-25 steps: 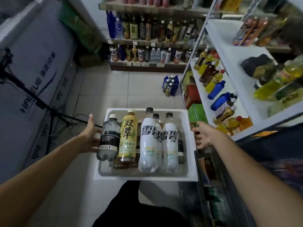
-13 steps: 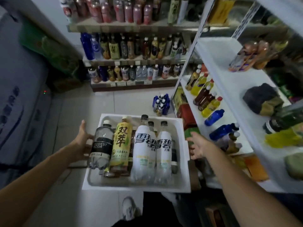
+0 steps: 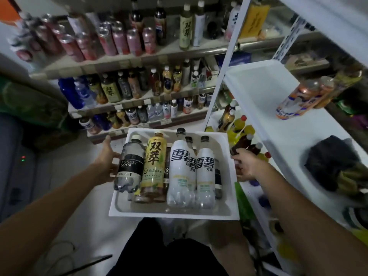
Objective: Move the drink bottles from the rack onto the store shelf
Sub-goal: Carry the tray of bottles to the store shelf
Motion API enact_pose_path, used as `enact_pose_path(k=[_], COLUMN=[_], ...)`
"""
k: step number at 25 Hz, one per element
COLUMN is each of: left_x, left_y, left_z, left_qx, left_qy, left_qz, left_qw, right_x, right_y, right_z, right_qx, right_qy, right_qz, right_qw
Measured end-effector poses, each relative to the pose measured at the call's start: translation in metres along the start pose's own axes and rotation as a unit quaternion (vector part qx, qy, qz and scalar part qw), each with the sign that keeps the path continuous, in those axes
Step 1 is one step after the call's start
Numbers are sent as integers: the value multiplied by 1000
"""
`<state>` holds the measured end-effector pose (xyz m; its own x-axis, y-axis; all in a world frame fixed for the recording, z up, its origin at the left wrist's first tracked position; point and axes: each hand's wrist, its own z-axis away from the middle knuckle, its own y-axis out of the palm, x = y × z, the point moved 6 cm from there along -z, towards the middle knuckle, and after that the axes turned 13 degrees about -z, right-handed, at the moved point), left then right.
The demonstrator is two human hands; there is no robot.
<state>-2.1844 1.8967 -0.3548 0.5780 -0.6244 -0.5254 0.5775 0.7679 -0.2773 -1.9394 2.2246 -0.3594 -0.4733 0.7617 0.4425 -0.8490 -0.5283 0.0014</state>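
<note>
Raised since the earlier frame: white rectangular plastic rack (image 3: pixel 173 213), now seen against the stocked back shelving (image 3: pixel 139 98). Contents, side by side: clear black-labelled soda bottle (image 3: pixel 130 168), yellow-labelled tea bottle (image 3: pixel 154 166), two white-labelled soda bottles (image 3: pixel 180 172), others partly hidden. The left rim is gripped by the left hand (image 3: pixel 107 162), thumb on top; the right rim is held by the right hand (image 3: pixel 244 166), fingers curled. White store shelf (image 3: pixel 268 92) lies just right.
</note>
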Motion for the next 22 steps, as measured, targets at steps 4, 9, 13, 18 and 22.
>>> enact_pose_path(k=[4,9,13,18,22], left_x=[-101,-245,-357,-447,-471], left_y=[25,67,116,194,240], left_z=[-37,-75,-94,-97,-92], left_qx=[35,97,165,183,210], left_qy=[49,128,203,280,274], left_qz=[-39,-57,-87,-143,-153], left_qw=[997,985,961,932,926], right_x=[67,132,186,220,234], right_y=[-2,-13,-28,-59,-85], right_z=[-11,-17,-5,-19,-40], right_qx=[-39,-93,-130,-171,-194], right_qy=[-19,-28,-70,-86,-101], right_qz=[-28,-129,-215,-295,-336], right_qw=[999,987,965,936,916])
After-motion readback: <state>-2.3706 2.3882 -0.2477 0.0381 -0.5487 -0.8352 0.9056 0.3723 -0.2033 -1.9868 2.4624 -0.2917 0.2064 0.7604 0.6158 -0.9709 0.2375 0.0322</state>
